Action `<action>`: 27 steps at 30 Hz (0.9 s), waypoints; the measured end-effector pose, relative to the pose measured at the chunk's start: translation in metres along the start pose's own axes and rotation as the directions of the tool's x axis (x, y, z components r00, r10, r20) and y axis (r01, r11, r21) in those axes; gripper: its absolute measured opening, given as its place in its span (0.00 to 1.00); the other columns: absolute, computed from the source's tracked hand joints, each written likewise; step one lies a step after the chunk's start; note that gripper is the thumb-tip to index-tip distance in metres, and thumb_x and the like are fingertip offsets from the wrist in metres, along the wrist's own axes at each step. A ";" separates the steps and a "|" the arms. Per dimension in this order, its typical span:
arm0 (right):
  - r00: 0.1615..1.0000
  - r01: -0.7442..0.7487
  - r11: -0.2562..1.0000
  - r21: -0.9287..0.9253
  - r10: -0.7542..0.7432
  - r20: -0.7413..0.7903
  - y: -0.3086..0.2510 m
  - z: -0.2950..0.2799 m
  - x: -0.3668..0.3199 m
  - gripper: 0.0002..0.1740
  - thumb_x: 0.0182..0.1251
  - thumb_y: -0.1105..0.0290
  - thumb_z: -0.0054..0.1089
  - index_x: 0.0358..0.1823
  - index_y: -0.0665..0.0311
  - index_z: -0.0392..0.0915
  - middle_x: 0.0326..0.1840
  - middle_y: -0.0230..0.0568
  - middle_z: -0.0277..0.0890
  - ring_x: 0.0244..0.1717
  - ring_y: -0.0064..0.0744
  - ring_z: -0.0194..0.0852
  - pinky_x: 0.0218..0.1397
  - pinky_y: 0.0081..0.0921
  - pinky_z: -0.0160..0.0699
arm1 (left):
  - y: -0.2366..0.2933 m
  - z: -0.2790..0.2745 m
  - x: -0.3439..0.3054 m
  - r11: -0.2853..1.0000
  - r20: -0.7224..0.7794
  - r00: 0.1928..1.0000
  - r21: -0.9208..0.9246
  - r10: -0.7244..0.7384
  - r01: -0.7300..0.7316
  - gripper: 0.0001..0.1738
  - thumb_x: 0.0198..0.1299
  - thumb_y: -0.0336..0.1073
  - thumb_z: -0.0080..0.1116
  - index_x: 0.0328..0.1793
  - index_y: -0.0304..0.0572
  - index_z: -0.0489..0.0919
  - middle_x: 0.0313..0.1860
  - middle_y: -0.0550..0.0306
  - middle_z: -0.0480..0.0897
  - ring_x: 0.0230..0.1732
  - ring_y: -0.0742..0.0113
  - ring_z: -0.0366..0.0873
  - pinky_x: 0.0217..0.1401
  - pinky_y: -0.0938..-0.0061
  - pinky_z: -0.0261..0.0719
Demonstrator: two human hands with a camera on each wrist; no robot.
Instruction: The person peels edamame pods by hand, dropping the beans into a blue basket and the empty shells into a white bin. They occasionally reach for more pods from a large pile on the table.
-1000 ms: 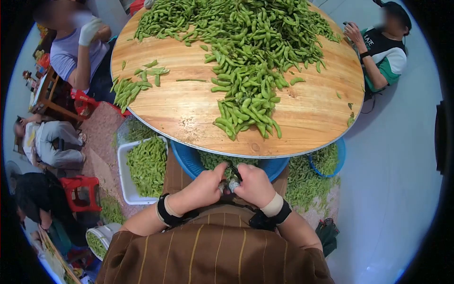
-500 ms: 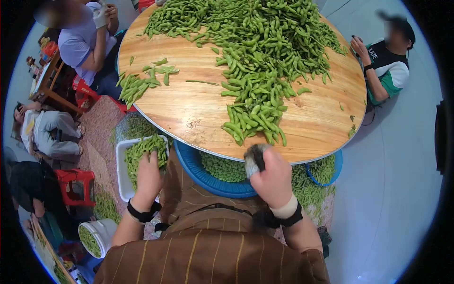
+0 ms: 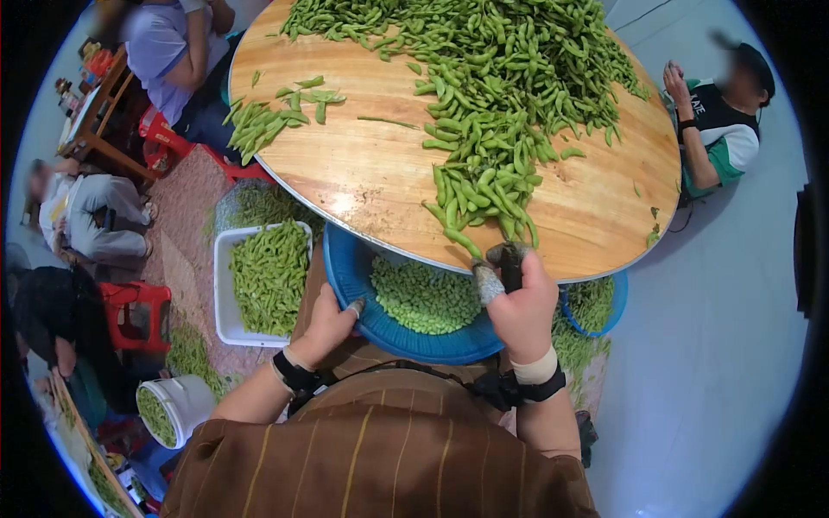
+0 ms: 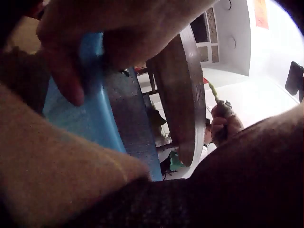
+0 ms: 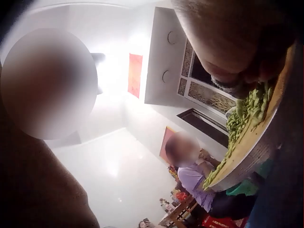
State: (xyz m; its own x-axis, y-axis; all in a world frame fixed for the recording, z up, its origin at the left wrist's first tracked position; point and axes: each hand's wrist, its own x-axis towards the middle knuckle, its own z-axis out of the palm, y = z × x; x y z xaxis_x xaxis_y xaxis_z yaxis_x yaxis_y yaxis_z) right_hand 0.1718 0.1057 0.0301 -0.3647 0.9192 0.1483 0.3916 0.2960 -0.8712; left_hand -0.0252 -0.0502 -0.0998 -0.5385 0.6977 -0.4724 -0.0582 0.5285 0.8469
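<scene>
My left hand [image 3: 325, 326] grips the near-left rim of the blue basin [image 3: 414, 347], its taped thumb inside the edge. In the left wrist view, fingers curl around that blue rim. Shelled green beans [image 3: 423, 298] lie in the basin. My right hand [image 3: 525, 306] is at the table's near edge and pinches a green bean pod [image 3: 464, 243]; in the left wrist view the pod [image 4: 211, 89] pokes up from the fingertips. Grey wrapping covers the right thumb [image 3: 487, 283], and something dark lies along the fingers. Loose pods [image 3: 471, 194] trail across the tabletop to this hand.
A round wooden table [image 3: 363, 164] carries a large heap of pods. Left of the basin stands a white tub [image 3: 223, 293] of pods, with a white bucket [image 3: 192, 401] and a red stool [image 3: 138, 302] beyond. A blue basket [image 3: 620, 298] is at right. Other people sit around.
Both hands were together over the basin, then the left reached over the white tub. Now the left is at the basin's rim, and the right has moved to the pods at the table edge.
</scene>
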 end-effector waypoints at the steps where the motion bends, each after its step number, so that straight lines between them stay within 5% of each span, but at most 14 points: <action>1: 1.000 0.004 0.999 0.051 -0.004 -0.001 0.005 -0.001 -0.004 0.12 0.52 0.76 0.64 0.38 0.67 0.75 0.29 0.46 0.78 0.28 0.34 0.77 0.36 0.25 0.74 | -0.005 -0.005 0.001 1.000 0.000 1.000 0.005 -0.005 0.005 0.20 0.57 0.35 0.61 0.48 0.28 0.68 0.36 0.37 0.79 0.35 0.42 0.80 0.42 0.58 0.78; 3: 0.999 0.032 0.999 0.035 -0.032 -0.011 0.008 -0.003 -0.012 0.12 0.52 0.76 0.64 0.39 0.67 0.75 0.29 0.46 0.78 0.28 0.34 0.76 0.36 0.25 0.74 | -0.015 -0.018 0.010 0.837 -0.001 0.962 0.492 0.275 -0.238 0.22 0.56 0.36 0.62 0.49 0.28 0.69 0.38 0.38 0.77 0.36 0.39 0.78 0.42 0.59 0.77; 4: 0.998 0.064 0.998 0.019 -0.064 -0.022 0.009 -0.004 -0.016 0.12 0.52 0.75 0.64 0.39 0.67 0.76 0.28 0.46 0.77 0.28 0.34 0.76 0.36 0.26 0.74 | 0.006 -0.014 0.001 0.837 -0.001 0.962 0.493 0.273 -0.237 0.22 0.56 0.36 0.62 0.49 0.28 0.69 0.38 0.38 0.77 0.36 0.39 0.78 0.42 0.59 0.77; 6: 1.000 0.028 1.000 -0.011 -0.028 0.001 0.008 -0.004 -0.024 0.12 0.52 0.75 0.64 0.39 0.67 0.76 0.29 0.46 0.77 0.29 0.37 0.76 0.35 0.28 0.74 | 0.053 -0.006 -0.029 0.506 -0.034 0.803 0.792 0.595 -0.341 0.22 0.56 0.36 0.62 0.52 0.29 0.70 0.39 0.39 0.78 0.40 0.40 0.78 0.44 0.59 0.77; 8: 0.994 0.102 0.994 0.039 -0.104 0.034 0.013 0.001 -0.031 0.13 0.52 0.74 0.64 0.40 0.67 0.76 0.31 0.47 0.76 0.29 0.41 0.76 0.35 0.30 0.74 | 0.068 0.004 -0.034 0.483 0.032 0.794 0.779 0.607 -0.400 0.19 0.56 0.34 0.59 0.52 0.30 0.73 0.39 0.38 0.80 0.45 0.40 0.77 0.46 0.61 0.76; 10: 0.988 0.144 0.990 -0.007 -0.144 0.058 0.012 0.006 -0.036 0.14 0.52 0.73 0.65 0.40 0.67 0.75 0.32 0.48 0.75 0.30 0.46 0.75 0.34 0.33 0.74 | 0.078 0.015 -0.030 0.656 0.348 0.700 0.254 0.624 -0.711 0.13 0.61 0.33 0.54 0.48 0.31 0.76 0.37 0.44 0.82 0.40 0.52 0.80 0.42 0.67 0.77; 11: 0.978 0.201 0.979 -0.023 -0.199 0.067 0.014 0.010 -0.040 0.14 0.51 0.73 0.65 0.40 0.67 0.75 0.31 0.48 0.75 0.30 0.48 0.75 0.34 0.33 0.74 | 0.085 0.022 -0.032 0.651 0.343 0.695 0.253 0.631 -0.716 0.13 0.61 0.33 0.54 0.48 0.31 0.76 0.37 0.44 0.82 0.40 0.52 0.80 0.42 0.67 0.77; 12: 0.964 0.257 0.966 -0.038 -0.253 0.075 0.014 0.012 -0.041 0.15 0.51 0.72 0.65 0.40 0.66 0.75 0.31 0.48 0.75 0.31 0.49 0.75 0.33 0.34 0.74 | 0.093 0.030 -0.035 0.875 0.400 0.798 -0.021 0.451 -0.484 0.12 0.64 0.34 0.53 0.48 0.34 0.77 0.39 0.49 0.82 0.37 0.60 0.79 0.39 0.71 0.76; 13: 0.972 0.226 0.973 -0.041 -0.223 0.073 0.010 0.011 -0.041 0.14 0.51 0.73 0.65 0.40 0.66 0.75 0.30 0.48 0.74 0.31 0.50 0.75 0.33 0.36 0.74 | 0.099 0.035 -0.037 0.954 0.510 0.818 -0.262 0.266 -0.146 0.12 0.66 0.35 0.51 0.49 0.36 0.77 0.40 0.55 0.82 0.33 0.68 0.77 0.35 0.75 0.75; 16: 0.963 0.237 0.965 -0.110 -0.218 0.156 0.015 0.012 -0.050 0.14 0.51 0.73 0.65 0.39 0.66 0.75 0.31 0.48 0.75 0.32 0.50 0.76 0.34 0.36 0.75 | 0.107 0.044 -0.035 0.935 0.492 0.813 -0.310 0.313 -0.172 0.10 0.68 0.33 0.49 0.48 0.37 0.77 0.40 0.61 0.81 0.32 0.79 0.74 0.32 0.83 0.73; 21: 0.977 0.044 0.999 0.021 -0.047 0.210 0.018 0.002 -0.053 0.13 0.58 0.72 0.60 0.43 0.68 0.73 0.37 0.51 0.79 0.39 0.49 0.80 0.41 0.31 0.77 | 0.099 0.043 -0.031 0.912 0.422 0.810 -0.137 0.407 -0.387 0.10 0.66 0.29 0.47 0.49 0.36 0.77 0.38 0.60 0.81 0.33 0.76 0.75 0.36 0.81 0.74; 23: 0.929 -0.004 0.989 0.150 -0.052 0.366 0.023 0.001 -0.049 0.12 0.61 0.73 0.56 0.45 0.69 0.71 0.36 0.49 0.79 0.39 0.46 0.81 0.43 0.30 0.77 | 0.100 0.046 -0.035 0.889 0.436 0.777 -0.165 0.455 -0.428 0.12 0.58 0.23 0.46 0.45 0.35 0.79 0.37 0.51 0.82 0.40 0.67 0.78 0.46 0.72 0.75; 27: 0.886 -0.076 0.972 0.223 -0.037 0.463 0.018 -0.001 -0.046 0.13 0.62 0.76 0.52 0.49 0.69 0.70 0.35 0.45 0.79 0.38 0.37 0.81 0.43 0.27 0.76 | 0.102 0.040 -0.033 0.884 0.555 0.710 -0.110 0.434 -0.455 0.10 0.66 0.28 0.47 0.47 0.33 0.78 0.38 0.59 0.81 0.43 0.71 0.76 0.50 0.75 0.73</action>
State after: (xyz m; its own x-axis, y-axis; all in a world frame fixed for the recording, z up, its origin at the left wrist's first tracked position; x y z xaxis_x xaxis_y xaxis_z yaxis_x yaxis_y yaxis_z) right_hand 0.1962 0.0686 0.0076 -0.7286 0.6829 -0.0526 0.2194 0.1599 -0.9624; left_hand 0.0207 0.0000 -0.0073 0.0586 0.9930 -0.1030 0.1010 0.0968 0.9902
